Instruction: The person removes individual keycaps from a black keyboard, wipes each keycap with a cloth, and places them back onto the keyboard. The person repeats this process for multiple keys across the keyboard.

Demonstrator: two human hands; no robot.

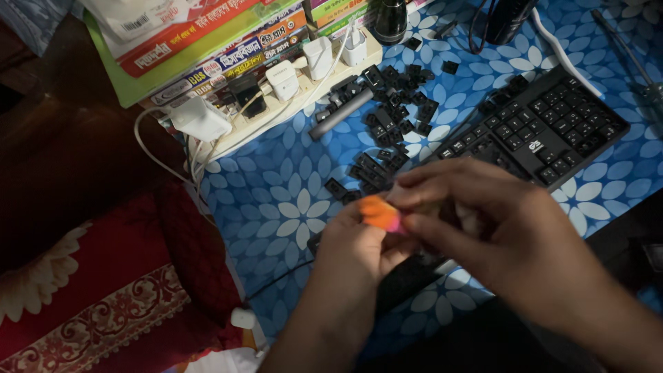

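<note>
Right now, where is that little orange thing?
In the head view the small orange thing sits low in the middle, pinched between the left hand and the right hand, just below the loose black keycaps and left of the keyboard.

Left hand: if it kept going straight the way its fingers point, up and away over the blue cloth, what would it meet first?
Probably the loose black keycaps just beyond the left hand; depth is unclear.

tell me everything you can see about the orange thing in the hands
The orange thing is small and soft-looking, bright orange with a pink edge on its right, perhaps cloth or sponge; blur hides its exact shape. The left hand pinches it from below and the right hand closes on it from the right, above the blue flowered table cover.
</note>
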